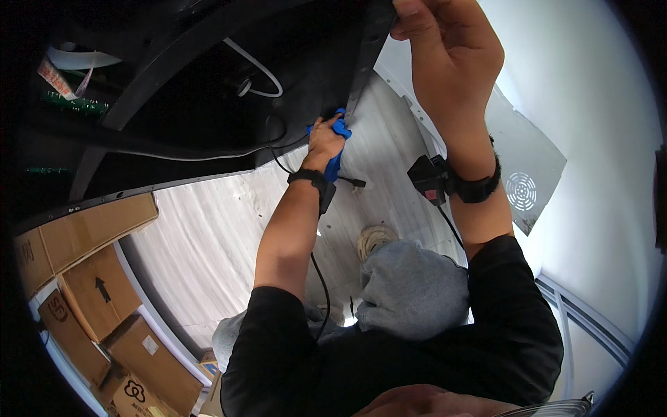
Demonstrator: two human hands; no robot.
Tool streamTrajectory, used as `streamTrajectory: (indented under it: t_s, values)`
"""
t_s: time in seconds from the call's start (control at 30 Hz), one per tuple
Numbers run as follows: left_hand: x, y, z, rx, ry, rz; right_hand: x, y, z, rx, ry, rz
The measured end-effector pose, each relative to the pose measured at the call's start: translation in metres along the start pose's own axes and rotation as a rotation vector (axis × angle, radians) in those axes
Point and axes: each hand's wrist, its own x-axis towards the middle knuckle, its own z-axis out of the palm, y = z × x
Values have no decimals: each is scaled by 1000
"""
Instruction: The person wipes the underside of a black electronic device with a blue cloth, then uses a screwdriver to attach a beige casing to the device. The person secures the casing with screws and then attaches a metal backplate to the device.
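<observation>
The left hand (326, 142) is gripping a blue cloth (342, 128) against the black cabinet's (313, 62) corner. The right hand (455, 59) is gripping the cabinet's edge, farther along.

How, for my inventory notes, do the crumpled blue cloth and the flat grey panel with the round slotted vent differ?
The cloth is vivid blue, while the panel is grey. The cloth is bunched up; the panel is flat and shows larger in view. The left hand holds the cloth; neither hand grips the panel.
</observation>
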Motion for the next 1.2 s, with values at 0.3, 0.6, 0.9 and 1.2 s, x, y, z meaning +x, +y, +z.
streamTrajectory:
  t_s: [0.3,0.6,0.9,1.2]
  values:
    - [-1,-5,15,38,-97,-72,1,5,-2,37,-13,-38]
    - [11,-14,23,65,-18,18,2,1,-3,41,-19,-13]
    - [7,-11,-20,-293,-219,-245,6,-13,-8,-144,-45,20]
    - [33,-19,17,-143,-400,-434,9,-13,-8,-120,-45,9]
